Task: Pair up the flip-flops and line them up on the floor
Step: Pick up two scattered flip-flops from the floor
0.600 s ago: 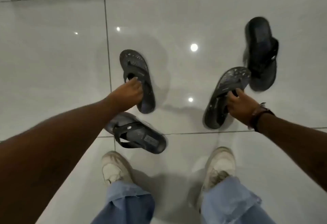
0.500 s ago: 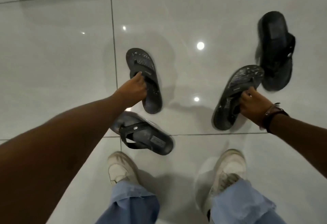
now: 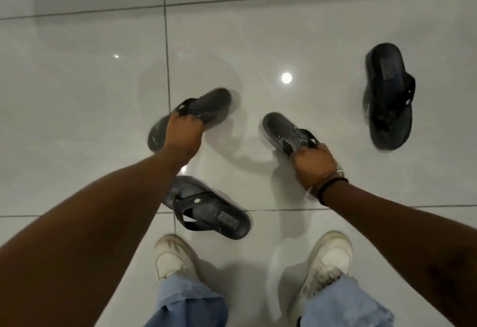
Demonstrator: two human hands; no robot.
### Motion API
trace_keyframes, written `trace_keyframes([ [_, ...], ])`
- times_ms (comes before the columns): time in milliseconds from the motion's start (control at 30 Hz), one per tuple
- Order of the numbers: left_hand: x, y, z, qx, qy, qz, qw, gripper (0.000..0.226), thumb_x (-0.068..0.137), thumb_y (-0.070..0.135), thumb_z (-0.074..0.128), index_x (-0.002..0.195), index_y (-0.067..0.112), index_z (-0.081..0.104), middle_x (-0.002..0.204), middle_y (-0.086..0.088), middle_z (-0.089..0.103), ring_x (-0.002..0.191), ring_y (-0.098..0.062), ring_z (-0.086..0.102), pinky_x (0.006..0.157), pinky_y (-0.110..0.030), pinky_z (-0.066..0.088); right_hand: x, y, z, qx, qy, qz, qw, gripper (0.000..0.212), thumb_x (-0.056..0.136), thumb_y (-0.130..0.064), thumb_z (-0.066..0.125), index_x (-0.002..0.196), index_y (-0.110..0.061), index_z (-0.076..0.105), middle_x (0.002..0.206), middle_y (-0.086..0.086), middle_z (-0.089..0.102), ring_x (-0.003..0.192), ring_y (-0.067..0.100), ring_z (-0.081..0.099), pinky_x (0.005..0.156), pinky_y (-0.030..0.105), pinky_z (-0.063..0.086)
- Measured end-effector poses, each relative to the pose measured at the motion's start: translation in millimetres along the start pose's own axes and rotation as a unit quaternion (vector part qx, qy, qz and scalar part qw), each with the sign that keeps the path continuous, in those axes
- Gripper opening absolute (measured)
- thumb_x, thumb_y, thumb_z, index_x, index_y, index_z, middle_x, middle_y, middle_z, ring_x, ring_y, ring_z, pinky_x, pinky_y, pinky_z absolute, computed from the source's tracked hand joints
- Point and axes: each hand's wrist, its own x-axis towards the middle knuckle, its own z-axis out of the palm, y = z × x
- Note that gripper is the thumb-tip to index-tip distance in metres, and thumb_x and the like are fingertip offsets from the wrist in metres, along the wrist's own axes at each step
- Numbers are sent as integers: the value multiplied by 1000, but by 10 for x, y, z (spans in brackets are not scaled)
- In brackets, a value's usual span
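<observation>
Several dark flip-flops are on or just above a glossy white tiled floor. My left hand (image 3: 183, 134) grips one patterned grey flip-flop (image 3: 206, 107) by its strap; it is blurred and points up and to the right. My right hand (image 3: 313, 165) holds its matching patterned flip-flop (image 3: 282, 129) by the strap, toe pointing up-left. A plain black flip-flop (image 3: 213, 207) lies flat near my left foot, partly under my left forearm. Another black flip-flop (image 3: 388, 96) lies alone at the far right.
My two white sneakers (image 3: 173, 259) (image 3: 326, 262) and blue jean cuffs fill the bottom of the view. Tile seams cross the floor (image 3: 77, 94). Bright ceiling-light reflections dot the tiles.
Both held flip-flops have swung and come closer together toward the middle. The left one turned from upright to pointing right; the right one turned to point left. The two black ones stayed put.
</observation>
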Motion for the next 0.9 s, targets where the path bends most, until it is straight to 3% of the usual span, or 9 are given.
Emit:
trace_keyframes([
  [100,166,-129,-135,-110,56,-113,986,19,92,7,53,106,1,64,97,-18,69,90,-35,65,75,-35,49,399,-483,-294,122,31,97,987,29,82,-8,48,108,-6,63,102,15,67,97,36,61,86,40,47],
  [233,328,-349,-237,-159,50,-196,966,21,86,8,62,107,3,61,100,-17,69,89,-35,67,83,-43,57,958,-1017,-691,274,30,156,949,18,81,-11,58,96,-3,64,95,16,66,91,35,62,77,36,50],
  [333,415,-400,-193,-187,40,-187,964,25,85,9,62,109,4,60,105,-17,67,94,-36,66,84,-44,58,1294,-1382,-824,311,36,167,935,23,83,-13,61,103,-3,63,100,17,67,94,36,63,83,41,55],
  [467,408,-330,-34,-207,27,-158,965,22,85,6,61,106,1,63,105,-18,69,96,-35,66,81,-40,55,1543,-1738,-751,287,45,153,944,12,85,-8,57,94,-4,65,94,15,70,88,32,66,77,38,54],
  [733,360,-331,139,-235,15,-121,964,14,90,12,64,98,2,68,100,-17,71,93,-32,68,84,-41,58,1598,-1720,-473,335,26,72,939,19,85,-6,54,95,0,69,99,19,69,92,34,63,88,39,52],
  [833,217,-297,120,-242,64,-86,964,17,93,16,58,92,5,70,94,-14,72,84,-30,68,81,-43,58,1434,-1611,-494,371,87,42,924,18,87,-8,51,92,-4,68,93,16,69,85,31,63,81,36,53],
  [900,-19,-277,136,-189,131,-15,973,18,92,14,55,85,7,70,89,-15,69,76,-33,66,72,-45,56,1249,-1406,-549,334,140,41,931,16,85,-8,50,91,-9,65,92,14,68,78,32,62,70,34,52],
])
